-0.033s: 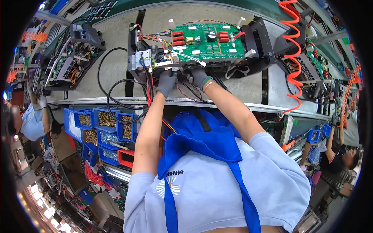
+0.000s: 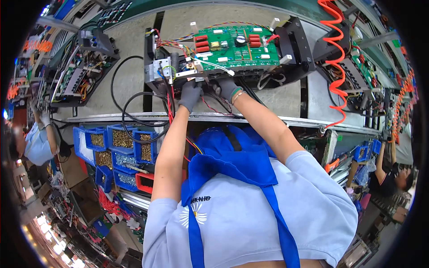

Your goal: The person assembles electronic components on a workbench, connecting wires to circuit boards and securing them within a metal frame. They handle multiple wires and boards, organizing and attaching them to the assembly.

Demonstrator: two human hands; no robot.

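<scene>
A chassis unit point(image 2: 158, 82) with a green circuit board point(image 2: 239, 56) on top lies on the bench in front of me. My left hand point(image 2: 191, 94), in a grey glove, reaches into the near side of the unit beneath the metal bracket. Its fingers look curled, but their tips are hidden there. Just to its right, my right hand point(image 2: 227, 88), also gloved, is under the board's near edge with its fingers bent inward. What either hand grips cannot be made out. Thin red wires point(image 2: 210, 107) hang between the hands, and a white cable tie point(image 2: 214, 66) lies across the board's corner.
A black cable point(image 2: 117, 85) loops on the bench to the left. Blue bins point(image 2: 121, 138) of screws and a red bin point(image 2: 144, 182) sit below the bench edge. An orange coiled hose point(image 2: 337, 67) hangs at right. Similar units stand on both sides; other people work at the far left and right.
The unit sits very slightly higher and further left in the picture. Both hands keep their places at its near side, with no clear change of grip.
</scene>
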